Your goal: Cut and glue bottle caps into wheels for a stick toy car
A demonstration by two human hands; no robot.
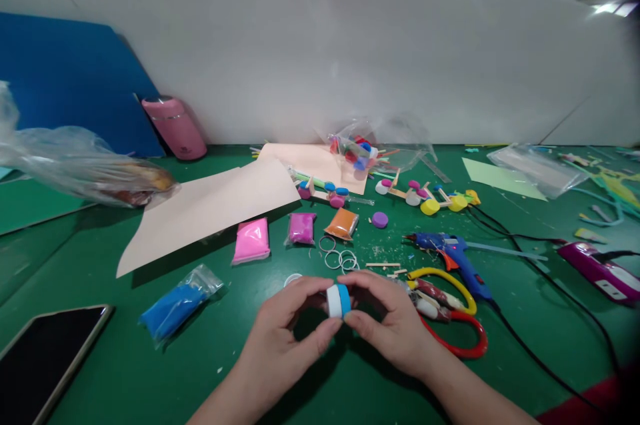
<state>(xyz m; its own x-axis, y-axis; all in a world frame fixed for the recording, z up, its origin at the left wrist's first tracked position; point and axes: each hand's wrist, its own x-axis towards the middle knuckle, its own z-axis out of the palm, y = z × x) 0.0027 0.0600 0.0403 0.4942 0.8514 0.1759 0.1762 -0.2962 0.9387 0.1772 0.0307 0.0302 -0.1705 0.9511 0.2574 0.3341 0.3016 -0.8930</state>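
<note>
Just above the green table, a white bottle cap [333, 302] and a blue bottle cap [344, 299] are pressed face to face. My left hand [287, 325] pinches the white cap between thumb and fingers. The blue cap is pinched by my right hand [393, 325], whose thumb nearly meets the left one. Several thin rings [342, 259] lie just beyond my fingers, and a purple cap [380, 219] is farther back. Close to my right hand are scissors [457, 335] with yellow and red handles, and a blue glue gun [457, 258].
Small stick-and-cap cars [325, 193] stand at the back. Bagged pink clay [251, 240], orange clay [343, 223] and blue clay [177, 305] lie nearer. A phone [50, 365] is at left, a pink flask [175, 128] by the wall, a purple power strip [603, 268] at right.
</note>
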